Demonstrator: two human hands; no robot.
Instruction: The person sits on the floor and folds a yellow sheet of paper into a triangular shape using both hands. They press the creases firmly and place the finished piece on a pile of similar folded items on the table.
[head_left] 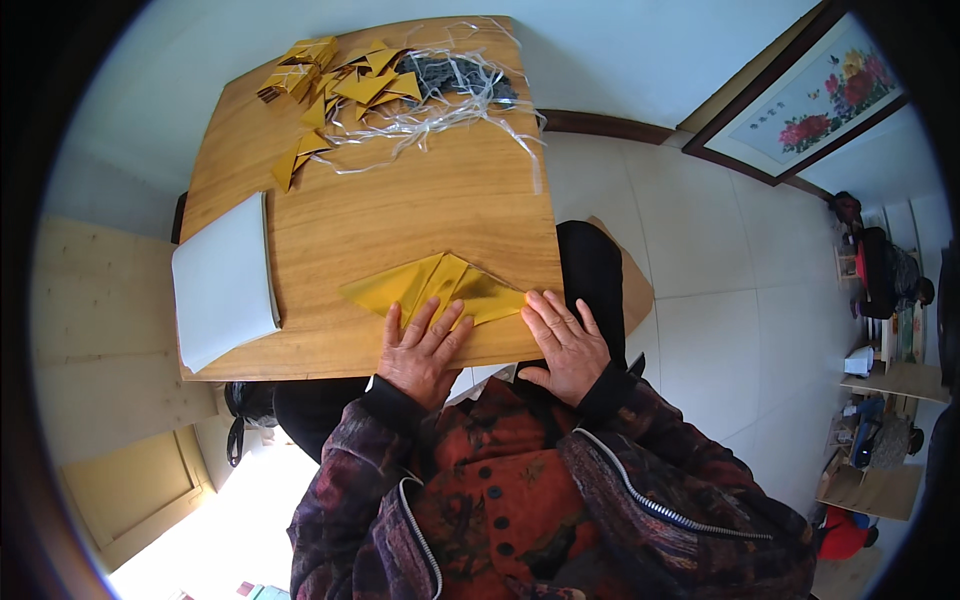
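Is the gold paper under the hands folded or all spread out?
Folded: the gold paper shows creases and overlapping layers. The left hand rests on it; the right hand touches its right end.

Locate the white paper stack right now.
Head view, left side: the white paper stack lies along the wooden table's left edge, left of the folded gold sheet under the left hand.
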